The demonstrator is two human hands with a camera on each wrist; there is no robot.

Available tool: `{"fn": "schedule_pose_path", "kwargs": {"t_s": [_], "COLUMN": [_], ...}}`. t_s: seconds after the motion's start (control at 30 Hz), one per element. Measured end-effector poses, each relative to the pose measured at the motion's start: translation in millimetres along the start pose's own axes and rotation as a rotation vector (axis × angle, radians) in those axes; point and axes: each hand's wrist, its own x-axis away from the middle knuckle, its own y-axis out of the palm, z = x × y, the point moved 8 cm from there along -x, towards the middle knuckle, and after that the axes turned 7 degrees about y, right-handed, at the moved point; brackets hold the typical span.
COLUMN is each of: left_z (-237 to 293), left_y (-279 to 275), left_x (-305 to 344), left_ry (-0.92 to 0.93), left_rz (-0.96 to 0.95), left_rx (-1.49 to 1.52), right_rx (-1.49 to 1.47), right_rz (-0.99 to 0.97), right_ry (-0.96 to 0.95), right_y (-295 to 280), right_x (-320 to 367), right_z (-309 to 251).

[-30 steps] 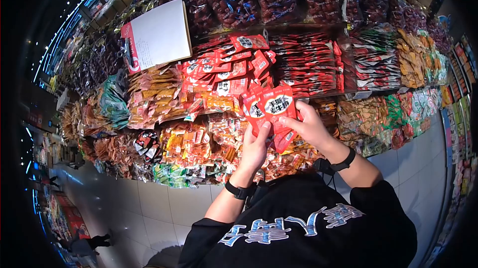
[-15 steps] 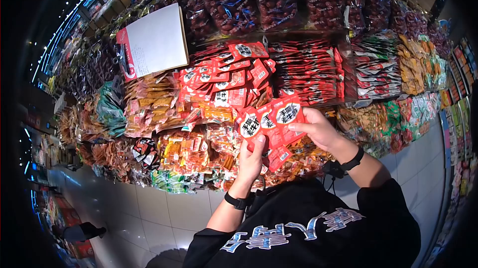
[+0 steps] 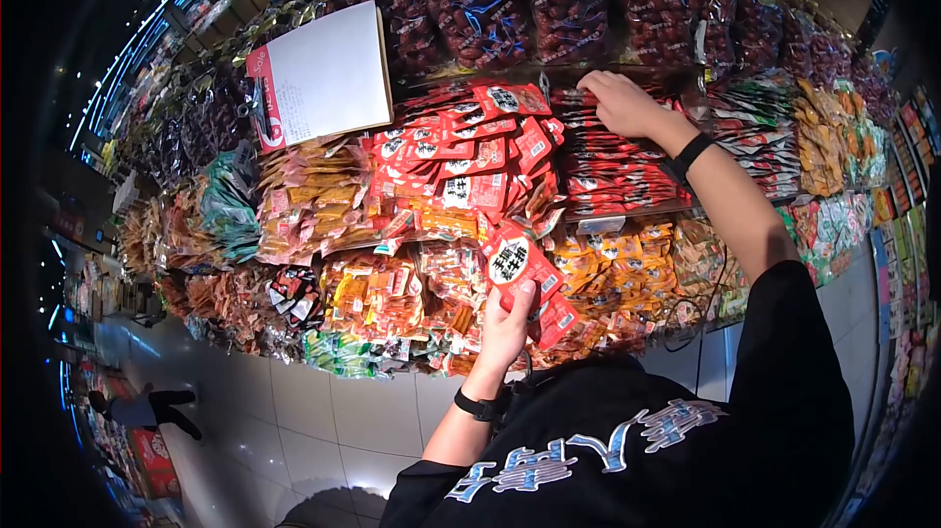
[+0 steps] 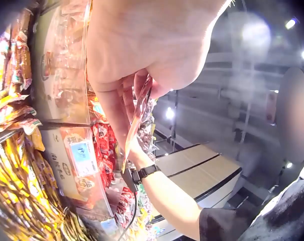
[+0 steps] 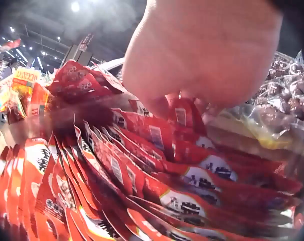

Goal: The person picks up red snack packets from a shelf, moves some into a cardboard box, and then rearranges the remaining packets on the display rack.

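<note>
In the head view my left hand (image 3: 506,330) pinches red packets (image 3: 518,258) with the thumb on top, in front of the lower bins. The left wrist view shows a packet edge-on (image 4: 137,118) between the fingers of that hand (image 4: 147,50). My right hand (image 3: 624,106) is over the back of the bin of upright red packets (image 3: 618,170). Close up in the right wrist view, this hand (image 5: 202,55) hides most of its fingertips, which reach down at red packets (image 5: 157,135); whether they grip one I cannot tell.
Left of that bin lies a heap of loose red packets (image 3: 456,150). A white pad (image 3: 328,72) lies on the goods at the back left. Bags of dark red items (image 3: 569,3) line the back. A person (image 3: 147,410) is far off at the lower left.
My right hand has let go of the fanned red packets and moved up and back to the bin. The left hand still holds packets, now closer together.
</note>
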Motion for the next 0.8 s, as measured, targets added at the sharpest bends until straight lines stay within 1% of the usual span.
{"fn": "schedule_pose_path", "kwargs": {"t_s": [0.03, 0.13, 0.17, 0.27, 0.3, 0.37, 0.4, 0.43, 0.53, 0.57, 0.6, 0.67, 0.7, 0.73, 0.77, 0.8], "left_z": [1.3, -2.8, -5.7, -9.4, -7.3, -2.4, -2.4, -2.4, -2.1, -0.4, 1.4, 9.6, 12.6, 9.3, 8.5, 7.9], "left_y": [-1.0, -10.6, -12.4, -13.7, -12.8, -9.2, -8.1, -7.0, -3.6, -1.8, -1.8, 1.9, 4.3, 6.1, 7.7, 10.6], "left_x": [1.6, -2.7, -1.1, -0.3, -0.3, -0.8, -0.9, -1.1, -1.9, -2.2, -1.6, -0.8, -4.3, -4.2, -8.5, -13.5], "left_ry": [-0.035, 0.065, -0.001, -0.043, -0.016, 0.035, 0.032, 0.03, 0.044, 0.052, 0.036, 0.002, 0.08, -0.036, 0.012, 0.063], "left_rz": [0.01, -0.028, -0.018, -0.029, -0.029, -0.035, -0.043, -0.05, -0.089, -0.104, -0.094, -0.064, -0.048, -0.062, -0.084, -0.111], "left_rx": [-0.007, -0.081, -0.065, -0.025, -0.034, -0.053, -0.073, -0.093, -0.099, -0.09, -0.093, -0.091, -0.068, -0.013, -0.01, -0.007], "right_rx": [-0.027, -0.09, -0.106, -0.134, -0.105, 0.013, 0.071, 0.076, -0.034, -0.054, -0.012, -0.06, -0.23, -0.401, -0.547, -0.715], "right_rz": [0.006, 0.044, 0.058, 0.042, 0.011, 0.039, 0.054, 0.033, -0.002, 0.028, 0.12, 0.296, 0.24, 0.182, 0.133, -0.048], "right_ry": [0.013, 0.1, 0.136, 0.199, 0.222, 0.215, 0.214, 0.232, 0.166, 0.21, 0.203, 0.154, 0.157, 0.164, 0.118, 0.179], "right_y": [2.8, 0.1, -2.4, -2.9, -0.3, 15.2, 22.9, 27.2, 26.2, 23.5, 16.3, -11.7, -18.2, -26.3, -28.7, -17.4], "right_x": [-1.0, 1.3, 2.6, 8.1, 9.2, 5.0, 3.7, 0.5, -5.7, -3.9, -0.9, 7.7, 12.9, 20.5, 29.6, 40.8], "right_z": [-1.3, 5.9, 10.5, 16.1, 15.8, 21.3, 26.1, 24.1, 18.0, 21.4, 20.1, -6.9, -22.8, -46.0, -71.0, -92.2]}}
